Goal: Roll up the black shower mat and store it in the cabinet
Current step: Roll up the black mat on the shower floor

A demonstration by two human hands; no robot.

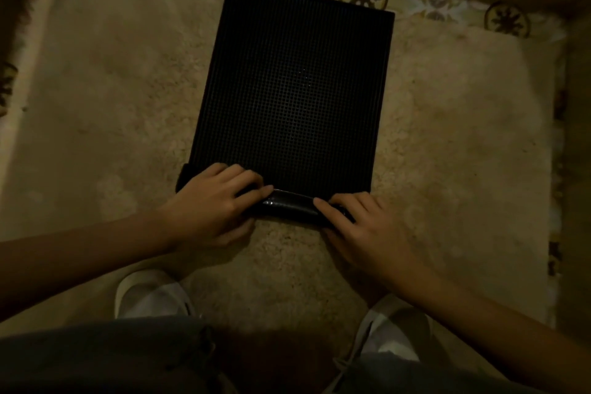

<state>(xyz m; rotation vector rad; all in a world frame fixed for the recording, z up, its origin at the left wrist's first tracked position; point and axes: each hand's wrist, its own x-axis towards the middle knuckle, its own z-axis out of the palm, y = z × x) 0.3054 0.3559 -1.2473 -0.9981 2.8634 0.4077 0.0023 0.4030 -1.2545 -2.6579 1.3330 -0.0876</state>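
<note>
Left hand [215, 201] and right hand [361, 227] both have fingers curled down over the roll [287, 206] at the near edge of the mat [291, 89], gripping it, thumbs tucked under out of sight. Most of the mat lies flat on the beige rug [112, 105], so it's early; I'd keep even pressure both sides and push straight away, since the left end already looks to stick out past the mat's edge. Dim light; no cabinet in view, feet in pale slippers [150, 294] partly cut off by knees.
</note>
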